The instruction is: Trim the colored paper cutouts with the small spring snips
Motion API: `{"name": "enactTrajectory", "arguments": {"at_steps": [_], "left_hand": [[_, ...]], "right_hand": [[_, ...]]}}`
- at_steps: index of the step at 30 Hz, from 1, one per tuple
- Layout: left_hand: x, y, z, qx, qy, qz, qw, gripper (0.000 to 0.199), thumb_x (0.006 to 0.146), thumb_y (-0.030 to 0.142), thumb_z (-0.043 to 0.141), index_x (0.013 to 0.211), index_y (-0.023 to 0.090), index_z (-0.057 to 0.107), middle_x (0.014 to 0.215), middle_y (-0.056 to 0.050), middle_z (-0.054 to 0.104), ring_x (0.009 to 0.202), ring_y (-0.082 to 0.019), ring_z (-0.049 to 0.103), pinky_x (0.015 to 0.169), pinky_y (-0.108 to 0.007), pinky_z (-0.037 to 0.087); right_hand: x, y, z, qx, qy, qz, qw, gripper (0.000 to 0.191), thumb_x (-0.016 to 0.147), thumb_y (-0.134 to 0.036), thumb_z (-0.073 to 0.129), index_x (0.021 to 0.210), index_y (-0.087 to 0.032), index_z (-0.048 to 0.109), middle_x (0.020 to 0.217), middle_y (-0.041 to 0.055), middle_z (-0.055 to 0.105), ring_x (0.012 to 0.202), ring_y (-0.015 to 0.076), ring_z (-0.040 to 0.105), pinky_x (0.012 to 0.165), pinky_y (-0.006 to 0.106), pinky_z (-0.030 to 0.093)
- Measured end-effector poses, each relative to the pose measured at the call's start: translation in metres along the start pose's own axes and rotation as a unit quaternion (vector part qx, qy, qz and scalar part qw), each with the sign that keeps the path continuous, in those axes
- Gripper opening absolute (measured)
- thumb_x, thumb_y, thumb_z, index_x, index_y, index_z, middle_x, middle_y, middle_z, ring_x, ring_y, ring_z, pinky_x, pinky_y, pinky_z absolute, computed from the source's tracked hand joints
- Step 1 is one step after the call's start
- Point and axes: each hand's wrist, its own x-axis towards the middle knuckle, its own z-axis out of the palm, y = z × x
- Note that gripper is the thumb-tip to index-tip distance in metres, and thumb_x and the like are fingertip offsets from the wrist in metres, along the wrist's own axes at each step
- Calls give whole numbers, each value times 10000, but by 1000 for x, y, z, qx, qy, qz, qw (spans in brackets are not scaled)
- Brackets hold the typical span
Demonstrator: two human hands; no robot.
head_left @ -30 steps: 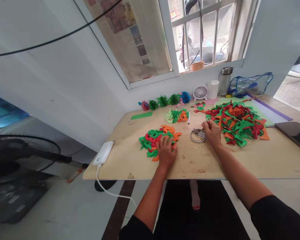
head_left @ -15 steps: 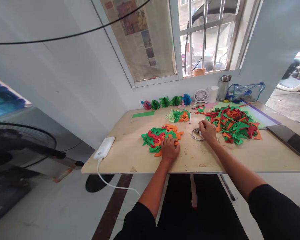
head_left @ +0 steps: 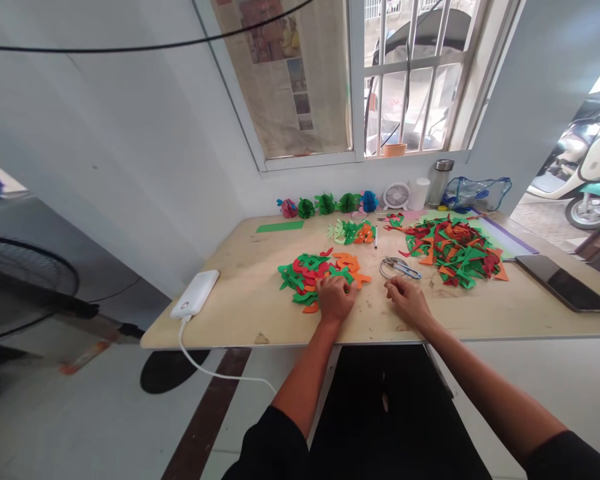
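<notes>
My left hand (head_left: 336, 299) lies at the near right edge of a heap of cut-out green, red and orange shapes (head_left: 307, 270). Its fingers are curled down against them; whatever is under the fingers is hidden. My right hand (head_left: 408, 300) hovers low over the tabletop, thumb and fingers pinched together, and I cannot make out anything in the pinch. Just beyond it lies a silvery metal tool with round loops (head_left: 400, 268), apart from the fingers. To its right spreads a large pile of red, green and orange scraps (head_left: 460, 250).
Small cut pieces (head_left: 353, 232) and a white pen (head_left: 376, 237) lie mid-table. Along the wall stand paper ornaments (head_left: 325, 203), a small fan (head_left: 397, 195) and a bottle (head_left: 440, 182). A phone (head_left: 565, 283) lies right, a white power bank with a cable (head_left: 195, 293) left.
My right hand has drawn back toward the near edge, away from the metal tool, which now shows fully on the table. My left hand stays by the shapes. The view has shifted slightly.
</notes>
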Motion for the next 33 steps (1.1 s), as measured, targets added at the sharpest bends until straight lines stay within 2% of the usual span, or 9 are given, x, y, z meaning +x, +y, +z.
{"name": "enactTrajectory", "arguments": {"at_steps": [7, 11, 14, 19, 22, 24, 27, 33], "left_hand": [[-3, -10, 6, -81, 84, -45, 992, 224, 829, 292, 470, 677, 200, 607, 719, -58, 641, 825, -209, 588, 799, -357, 417], [9, -21, 3, -77, 86, -73, 991, 218, 833, 260, 438, 762, 196, 635, 800, -68, 655, 886, -216, 583, 819, -357, 421], [39, -31, -4, -38, 36, -73, 996, 214, 822, 275, 456, 877, 197, 648, 923, -82, 661, 996, -232, 549, 875, -374, 393], [99, -45, -3, 55, -154, -68, 984, 251, 833, 347, 449, 956, 222, 629, 1036, -78, 641, 1103, -248, 489, 942, -418, 339], [116, -51, 7, 58, -189, -55, 979, 265, 838, 380, 438, 933, 222, 628, 1051, -81, 636, 1083, -248, 513, 932, -421, 352], [116, -54, 13, 55, -199, -45, 977, 286, 842, 400, 427, 923, 216, 630, 1054, -88, 637, 1062, -243, 531, 918, -406, 368], [103, -59, 14, 48, -217, -22, 975, 326, 854, 427, 397, 922, 215, 635, 1041, -84, 644, 1035, -227, 553, 901, -375, 387], [60, -60, -1, 31, -229, 21, 973, 349, 860, 459, 403, 933, 224, 650, 993, -66, 665, 1006, -209, 575, 909, -346, 388]], "right_hand": [[-9, 1, 3, -13, 12, 28, 999, 236, 778, -335, 445, 743, -188, 626, 614, 18, 633, 580, 157, 556, 559, 251, 390], [-10, 1, 4, -19, 1, 19, 1000, 232, 778, -332, 448, 759, -186, 628, 617, 18, 633, 581, 156, 555, 563, 250, 394], [-10, 1, 5, -24, -8, 13, 1000, 228, 781, -324, 443, 771, -191, 627, 617, 15, 633, 578, 156, 557, 562, 250, 394], [-11, 1, 6, -40, -26, 12, 999, 222, 793, -324, 433, 788, -200, 617, 634, 13, 633, 610, 164, 579, 580, 253, 398], [-11, 2, 7, -44, -32, 10, 998, 224, 800, -325, 430, 793, -200, 616, 638, 15, 632, 610, 163, 581, 582, 252, 398], [-11, 3, 8, -46, -35, 6, 998, 223, 801, -325, 430, 793, -204, 617, 629, 11, 626, 591, 158, 572, 570, 249, 391], [-10, 4, 8, -60, -43, -1, 997, 218, 802, -323, 430, 780, -213, 616, 589, 0, 600, 556, 154, 549, 544, 247, 371], [-12, 3, 7, -79, -48, -10, 996, 221, 807, -340, 431, 767, -223, 614, 585, -4, 590, 560, 156, 543, 554, 252, 363]]}}
